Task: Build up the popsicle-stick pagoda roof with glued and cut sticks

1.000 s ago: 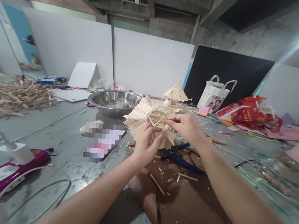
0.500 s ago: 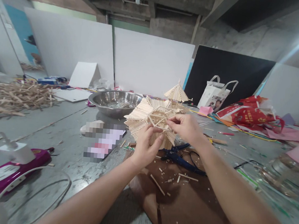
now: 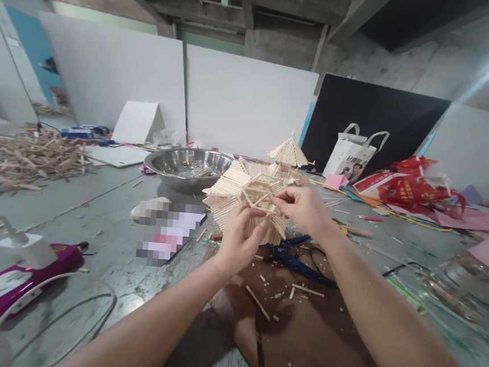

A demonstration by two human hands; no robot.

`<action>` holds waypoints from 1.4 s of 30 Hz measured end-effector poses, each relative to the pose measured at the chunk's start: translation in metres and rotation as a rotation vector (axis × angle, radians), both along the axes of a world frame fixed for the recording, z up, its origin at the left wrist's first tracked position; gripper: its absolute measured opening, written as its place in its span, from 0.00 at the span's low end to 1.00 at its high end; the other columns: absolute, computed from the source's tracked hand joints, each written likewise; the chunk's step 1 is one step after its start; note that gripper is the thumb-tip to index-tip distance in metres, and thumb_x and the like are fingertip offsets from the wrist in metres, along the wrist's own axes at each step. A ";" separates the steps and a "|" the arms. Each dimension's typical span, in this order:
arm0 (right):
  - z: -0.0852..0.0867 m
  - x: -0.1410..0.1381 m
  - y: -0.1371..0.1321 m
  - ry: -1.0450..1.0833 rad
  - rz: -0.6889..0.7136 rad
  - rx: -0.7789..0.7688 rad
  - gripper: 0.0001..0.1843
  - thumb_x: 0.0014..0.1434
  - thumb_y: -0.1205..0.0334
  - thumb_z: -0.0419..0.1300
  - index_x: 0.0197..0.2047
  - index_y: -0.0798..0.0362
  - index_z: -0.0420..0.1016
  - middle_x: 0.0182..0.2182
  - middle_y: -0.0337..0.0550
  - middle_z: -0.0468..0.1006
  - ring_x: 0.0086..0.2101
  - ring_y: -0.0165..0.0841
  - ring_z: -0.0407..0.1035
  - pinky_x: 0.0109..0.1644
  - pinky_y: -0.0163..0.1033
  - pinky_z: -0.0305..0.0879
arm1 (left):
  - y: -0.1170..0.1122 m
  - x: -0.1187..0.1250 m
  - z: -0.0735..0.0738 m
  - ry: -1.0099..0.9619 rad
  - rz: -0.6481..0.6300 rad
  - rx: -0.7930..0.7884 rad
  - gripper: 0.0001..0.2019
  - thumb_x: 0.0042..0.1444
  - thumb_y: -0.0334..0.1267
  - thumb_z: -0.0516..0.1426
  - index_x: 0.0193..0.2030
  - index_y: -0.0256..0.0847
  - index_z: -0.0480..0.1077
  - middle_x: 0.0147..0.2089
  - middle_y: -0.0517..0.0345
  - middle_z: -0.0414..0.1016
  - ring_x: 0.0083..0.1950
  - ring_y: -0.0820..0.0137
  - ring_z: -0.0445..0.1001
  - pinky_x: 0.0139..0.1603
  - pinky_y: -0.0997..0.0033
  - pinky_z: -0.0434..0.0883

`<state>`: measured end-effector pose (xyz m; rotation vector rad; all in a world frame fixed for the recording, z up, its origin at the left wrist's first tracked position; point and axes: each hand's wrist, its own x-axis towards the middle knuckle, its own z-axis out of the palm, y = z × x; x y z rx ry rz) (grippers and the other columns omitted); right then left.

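Note:
A model roof built of thin wooden sticks [image 3: 225,195] stands in the middle, its slatted sides flaring out around an open stick frame on top. My left hand [image 3: 242,237] is closed on the near edge of this frame, index finger curled over it and thumb beside it. From the right, my right hand [image 3: 304,210] pinches a thin wooden stick at the frame between thumb and fingertips; whether that stick is loose or fixed I cannot tell. Just behind rises a small pointed stick roof [image 3: 290,151]. Blue-handled pliers [image 3: 300,262] lie below the model, partly hidden.
A brown sheet [image 3: 299,337] with stick scraps lies in front. Left are a steel bowl [image 3: 160,170], a blurred phone [image 3: 175,234], a purple power strip [image 3: 64,259] with cables, and a stick heap [image 3: 37,157]. Right are a red bag [image 3: 411,184] and a clear jar [image 3: 453,287].

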<state>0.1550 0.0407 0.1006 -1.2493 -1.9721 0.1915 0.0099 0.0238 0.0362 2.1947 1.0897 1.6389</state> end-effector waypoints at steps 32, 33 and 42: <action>0.004 0.001 0.000 -0.017 0.014 -0.040 0.11 0.49 0.58 0.53 0.26 0.56 0.73 0.18 0.39 0.71 0.19 0.25 0.63 0.24 0.31 0.57 | 0.001 0.000 0.000 -0.005 -0.002 0.009 0.05 0.51 0.36 0.50 0.34 0.40 0.64 0.41 0.54 0.65 0.46 0.67 0.63 0.47 0.65 0.59; 0.004 0.002 0.000 -0.020 0.016 -0.043 0.11 0.49 0.58 0.54 0.26 0.56 0.73 0.18 0.39 0.71 0.19 0.25 0.63 0.24 0.31 0.57 | 0.000 0.000 0.000 -0.004 -0.002 0.008 0.05 0.51 0.36 0.50 0.34 0.40 0.64 0.41 0.54 0.65 0.46 0.67 0.63 0.47 0.65 0.59; 0.004 0.002 0.000 -0.030 0.007 -0.041 0.11 0.49 0.59 0.53 0.27 0.56 0.74 0.18 0.39 0.71 0.19 0.25 0.63 0.24 0.30 0.57 | 0.000 0.000 0.001 0.002 -0.003 0.003 0.06 0.51 0.36 0.50 0.35 0.40 0.64 0.40 0.54 0.65 0.45 0.67 0.63 0.47 0.64 0.59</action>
